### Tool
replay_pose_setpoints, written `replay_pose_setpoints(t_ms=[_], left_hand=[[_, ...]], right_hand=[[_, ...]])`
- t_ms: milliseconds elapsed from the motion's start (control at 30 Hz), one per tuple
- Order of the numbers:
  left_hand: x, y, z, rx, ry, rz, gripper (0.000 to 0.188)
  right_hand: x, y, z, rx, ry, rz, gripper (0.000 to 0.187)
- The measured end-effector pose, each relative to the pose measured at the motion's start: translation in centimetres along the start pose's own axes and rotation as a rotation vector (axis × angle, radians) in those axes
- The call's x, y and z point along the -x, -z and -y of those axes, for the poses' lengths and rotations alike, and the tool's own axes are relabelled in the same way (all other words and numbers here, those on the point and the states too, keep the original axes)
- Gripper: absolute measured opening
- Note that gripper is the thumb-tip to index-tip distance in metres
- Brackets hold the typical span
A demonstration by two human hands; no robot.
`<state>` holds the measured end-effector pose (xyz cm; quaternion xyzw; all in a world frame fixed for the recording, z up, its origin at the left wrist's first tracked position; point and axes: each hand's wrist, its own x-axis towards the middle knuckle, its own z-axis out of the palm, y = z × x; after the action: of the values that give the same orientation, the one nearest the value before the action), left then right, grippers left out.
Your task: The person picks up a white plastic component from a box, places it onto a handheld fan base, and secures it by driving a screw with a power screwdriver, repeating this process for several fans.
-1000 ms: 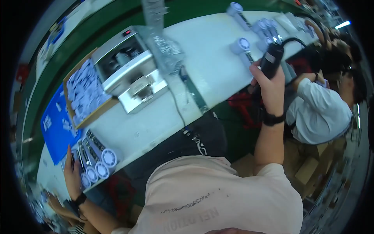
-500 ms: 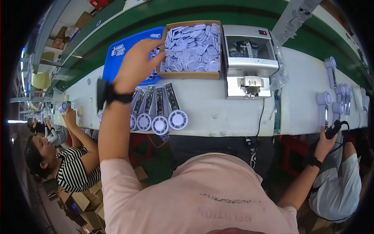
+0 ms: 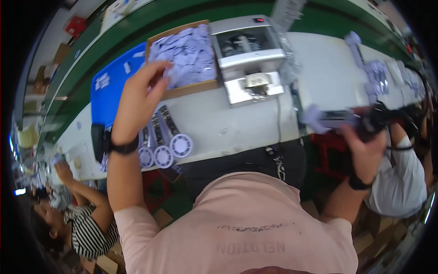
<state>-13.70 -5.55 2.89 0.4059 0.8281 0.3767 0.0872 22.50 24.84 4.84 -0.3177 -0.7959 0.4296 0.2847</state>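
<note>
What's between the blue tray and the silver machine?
In the head view, an open cardboard box of lavender plastic parts lies between the blue tray and the silver machine; the left hand is over the box's left side.

Faded capital lettering (image 3: 251, 247) across the pale pink shirt (image 3: 246, 201)

Nearest worker: left hand (image 3: 142, 91), one; right hand (image 3: 367, 148), one.
Cardboard box (image 3: 191, 89), far left: one; lilac pieces (image 3: 187, 55) within, beyond my counting.
Blue tray (image 3: 108, 98), left: one.
Silver machine (image 3: 248, 59), far middle: one.
Round-headed devices (image 3: 163, 156): three in plain view, near left; one at the right hand; a blurred cluster, far right, number unclear.
Black tool (image 3: 378, 118), right: one.
</note>
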Motion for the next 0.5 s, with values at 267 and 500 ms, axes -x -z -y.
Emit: replay_pose_setpoints(t_ms=[267,500], left_hand=[[6.1,-8.4,-9.2,0.673,-0.056,0.081,0.024],[5.7,-13.3,-11.5,0.583,-0.037,-0.118,0.018]], right_hand=[[0.1,-10.9,0.5,-0.305,0.073,0.382,0.056],[0.7,-10.5,0.4,-0.354,0.074,0.436,0.057]])
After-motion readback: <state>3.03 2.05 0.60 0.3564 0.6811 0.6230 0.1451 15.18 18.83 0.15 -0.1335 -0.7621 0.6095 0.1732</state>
